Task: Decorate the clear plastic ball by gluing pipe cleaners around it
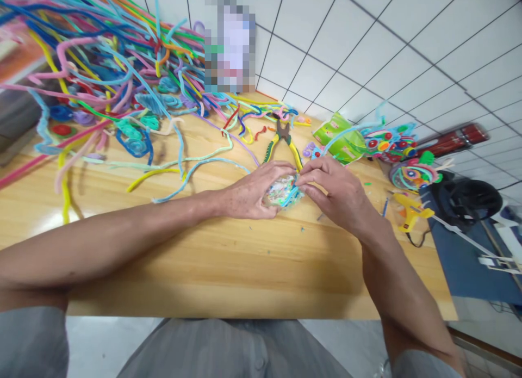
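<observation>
My left hand [255,196] is wrapped round a small roundish craft piece [280,192] of many colours, with light blue fuzzy strips along its right side. My fingers hide part of it. At its right edge, the thumb and fingers of my right hand [332,187] are pinched together on a light blue pipe cleaner [296,189]. A light blue strand [350,130] rises behind my right hand; whether it is the same piece I cannot tell. Just beyond my hands lie pliers [282,141] with yellow and green handles, jaws pointing away.
A large tangle of coloured pipe cleaners [122,79] covers the back left. At right are a green packet [339,138], finished colourful pieces [414,174], a yellow glue gun [411,212] and a black helmet [465,201]. A tiled wall [367,51] stands behind the wooden table [228,274].
</observation>
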A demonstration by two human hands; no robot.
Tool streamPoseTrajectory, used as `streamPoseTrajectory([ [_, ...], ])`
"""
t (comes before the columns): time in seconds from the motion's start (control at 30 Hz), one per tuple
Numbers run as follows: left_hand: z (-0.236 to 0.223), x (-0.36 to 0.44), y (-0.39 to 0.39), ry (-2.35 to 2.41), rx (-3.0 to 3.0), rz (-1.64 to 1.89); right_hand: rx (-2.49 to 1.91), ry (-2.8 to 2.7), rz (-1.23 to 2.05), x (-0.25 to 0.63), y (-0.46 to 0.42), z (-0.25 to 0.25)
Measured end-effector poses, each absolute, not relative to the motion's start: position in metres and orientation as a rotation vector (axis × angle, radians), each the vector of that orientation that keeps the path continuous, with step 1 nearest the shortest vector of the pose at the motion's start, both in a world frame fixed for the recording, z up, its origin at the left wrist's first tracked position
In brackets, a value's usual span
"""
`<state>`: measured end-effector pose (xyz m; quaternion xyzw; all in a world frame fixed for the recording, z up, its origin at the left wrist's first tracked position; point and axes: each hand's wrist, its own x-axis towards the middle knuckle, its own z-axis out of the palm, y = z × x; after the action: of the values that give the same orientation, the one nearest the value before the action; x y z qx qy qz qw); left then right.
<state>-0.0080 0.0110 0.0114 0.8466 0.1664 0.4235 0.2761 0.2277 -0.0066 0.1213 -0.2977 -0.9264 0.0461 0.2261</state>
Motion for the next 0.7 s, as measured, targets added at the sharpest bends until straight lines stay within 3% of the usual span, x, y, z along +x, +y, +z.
streamPoseTrajectory([
  [0.47, 0.006, -0.009, 0.011, 0.382, 2.305, 1.201, -0.863, -2.549, 0.232, 0.228, -0.003, 0.12],
  [0.7, 0.008, -0.011, 0.01, 0.384, 2.315, 1.221, -1.029, -2.285, 0.167, 0.227, -0.008, 0.103],
])
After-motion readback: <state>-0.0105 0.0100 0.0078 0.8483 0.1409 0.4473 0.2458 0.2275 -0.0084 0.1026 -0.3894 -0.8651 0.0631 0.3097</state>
